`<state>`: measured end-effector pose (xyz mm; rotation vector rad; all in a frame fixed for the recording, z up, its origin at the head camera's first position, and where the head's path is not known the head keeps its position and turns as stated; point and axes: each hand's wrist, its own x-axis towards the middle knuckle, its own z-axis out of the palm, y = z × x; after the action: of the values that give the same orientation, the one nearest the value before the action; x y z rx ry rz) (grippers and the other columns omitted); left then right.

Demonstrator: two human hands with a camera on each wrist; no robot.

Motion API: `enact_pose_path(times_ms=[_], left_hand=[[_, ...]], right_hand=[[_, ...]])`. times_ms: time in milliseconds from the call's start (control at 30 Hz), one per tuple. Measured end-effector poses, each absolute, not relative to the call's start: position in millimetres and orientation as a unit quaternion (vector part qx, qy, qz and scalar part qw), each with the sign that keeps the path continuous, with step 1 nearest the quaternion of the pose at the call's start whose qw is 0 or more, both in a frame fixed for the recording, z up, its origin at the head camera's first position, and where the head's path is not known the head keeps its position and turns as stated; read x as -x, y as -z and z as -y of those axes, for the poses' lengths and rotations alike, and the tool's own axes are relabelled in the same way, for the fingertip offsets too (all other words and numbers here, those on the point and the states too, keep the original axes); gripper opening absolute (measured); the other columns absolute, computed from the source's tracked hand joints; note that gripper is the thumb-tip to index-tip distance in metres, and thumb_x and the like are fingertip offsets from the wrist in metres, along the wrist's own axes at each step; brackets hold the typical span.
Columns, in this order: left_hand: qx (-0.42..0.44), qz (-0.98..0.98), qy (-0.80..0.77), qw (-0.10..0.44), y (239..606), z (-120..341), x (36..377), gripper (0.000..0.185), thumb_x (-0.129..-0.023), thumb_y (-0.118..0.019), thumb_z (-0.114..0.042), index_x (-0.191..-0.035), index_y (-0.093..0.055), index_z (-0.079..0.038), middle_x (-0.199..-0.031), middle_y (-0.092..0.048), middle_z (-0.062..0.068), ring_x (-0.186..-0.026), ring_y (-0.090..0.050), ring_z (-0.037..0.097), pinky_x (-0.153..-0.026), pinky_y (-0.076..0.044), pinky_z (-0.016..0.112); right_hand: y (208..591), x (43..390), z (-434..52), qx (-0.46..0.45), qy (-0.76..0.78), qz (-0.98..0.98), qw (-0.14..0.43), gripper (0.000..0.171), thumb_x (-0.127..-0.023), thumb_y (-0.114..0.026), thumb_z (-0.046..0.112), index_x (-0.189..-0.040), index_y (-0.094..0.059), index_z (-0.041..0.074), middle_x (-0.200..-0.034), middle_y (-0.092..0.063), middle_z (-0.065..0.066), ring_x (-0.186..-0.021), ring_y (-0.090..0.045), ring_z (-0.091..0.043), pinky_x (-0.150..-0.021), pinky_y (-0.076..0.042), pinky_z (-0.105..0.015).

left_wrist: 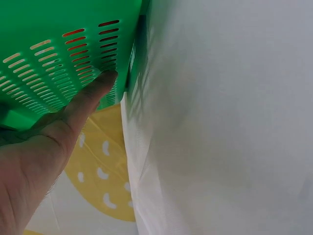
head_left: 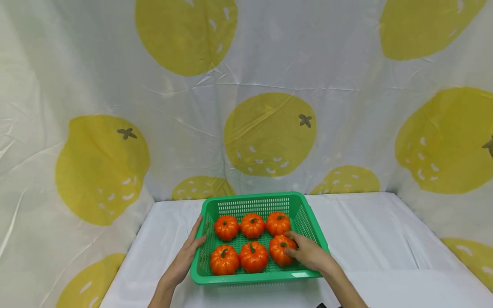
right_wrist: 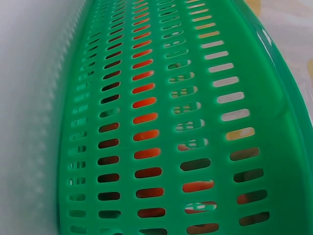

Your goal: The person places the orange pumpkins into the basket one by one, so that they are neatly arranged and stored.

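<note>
A green plastic basket (head_left: pixel 227 278) with slotted walls holds several orange toy pumpkins in two rows. My right hand (head_left: pixel 310 253) reaches over its right front corner and grips the front right pumpkin (head_left: pixel 278 248), fingers at the top and thumb lower down on its side. Along the basket's left side lies my left hand (head_left: pixel 184 259), fingers straight. In the left wrist view a straight digit of the left hand (left_wrist: pixel 73 112) extends along the slotted outer wall (left_wrist: pixel 29 29). Only the basket wall (right_wrist: pixel 205 147) fills most of the right wrist view, with orange showing through the slots; the right hand is hidden there.
The basket stands on a white-covered table (head_left: pixel 369 231). Behind it hangs a white curtain (head_left: pixel 185 141) printed with large yellow lemons, which also encloses both sides. Beside the gripped pumpkin is the front middle pumpkin (head_left: pixel 254 259); the back right pumpkin (head_left: pixel 277 223) sits just behind.
</note>
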<state>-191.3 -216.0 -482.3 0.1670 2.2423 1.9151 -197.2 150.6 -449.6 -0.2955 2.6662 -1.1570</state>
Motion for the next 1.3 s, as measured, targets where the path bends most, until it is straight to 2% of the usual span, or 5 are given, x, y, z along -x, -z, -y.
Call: enact_pose_path(times_ms=[500,900,1100,1167,1300], left_hand=[[-0.068,-0.758,-0.643,0.087,481.5,208.3,197.0,0.061,-0.113,-0.035,-0.037,-0.167,-0.006,-0.039,-0.176,0.003,0.001,-0.162,0.007,0.035,-0.125,0.001,0.071],[-0.081,-0.754,-0.646,0.086,481.6,203.7,200.3,0.062,-0.114,-0.033,-0.033,-0.168,-0.004,-0.034,-0.176,0.003,0.001,-0.163,0.007,0.034,-0.126,-0.001,0.067],[-0.076,-0.762,-0.638,0.084,479.8,201.5,205.7,0.062,-0.113,-0.036,-0.036,-0.167,-0.006,-0.037,-0.177,0.001,0.001,-0.163,0.005,0.035,-0.126,-0.001,0.068],[-0.071,-0.766,-0.634,0.083,478.9,202.8,207.3,0.062,-0.113,-0.037,-0.038,-0.167,-0.008,-0.038,-0.177,-0.002,0.002,-0.163,0.000,0.035,-0.126,-0.006,0.068],[-0.070,-0.784,-0.614,0.061,472.7,214.5,206.2,0.059,-0.113,-0.034,-0.042,-0.167,-0.012,-0.034,-0.175,-0.012,0.009,-0.159,-0.019,0.043,-0.120,-0.031,0.068]], right_hand=[[445.3,199.0,-159.4,0.104,0.398,-0.904,0.117,0.055,-0.094,-0.075,0.017,-0.141,-0.056,-0.003,-0.143,-0.059,-0.028,-0.136,-0.053,-0.047,-0.111,-0.043,-0.064],[440.3,198.5,-164.9,0.089,0.379,-0.913,0.121,0.066,-0.086,-0.084,0.021,-0.141,-0.056,-0.002,-0.129,-0.068,-0.020,-0.118,-0.065,-0.034,-0.100,-0.053,-0.056],[437.1,200.7,-166.6,0.110,0.357,-0.923,0.094,0.070,-0.086,-0.084,0.024,-0.141,-0.054,-0.008,-0.136,-0.063,-0.029,-0.128,-0.059,-0.045,-0.106,-0.048,-0.061],[434.7,200.5,-168.5,0.122,0.356,-0.923,0.080,0.072,-0.089,-0.082,0.028,-0.142,-0.053,-0.010,-0.142,-0.058,-0.031,-0.135,-0.054,-0.049,-0.110,-0.045,-0.063],[422.2,199.6,-180.6,0.153,0.377,-0.912,0.057,0.072,-0.096,-0.073,0.039,-0.148,-0.049,-0.005,-0.151,-0.052,-0.027,-0.140,-0.049,-0.050,-0.111,-0.044,-0.064]])
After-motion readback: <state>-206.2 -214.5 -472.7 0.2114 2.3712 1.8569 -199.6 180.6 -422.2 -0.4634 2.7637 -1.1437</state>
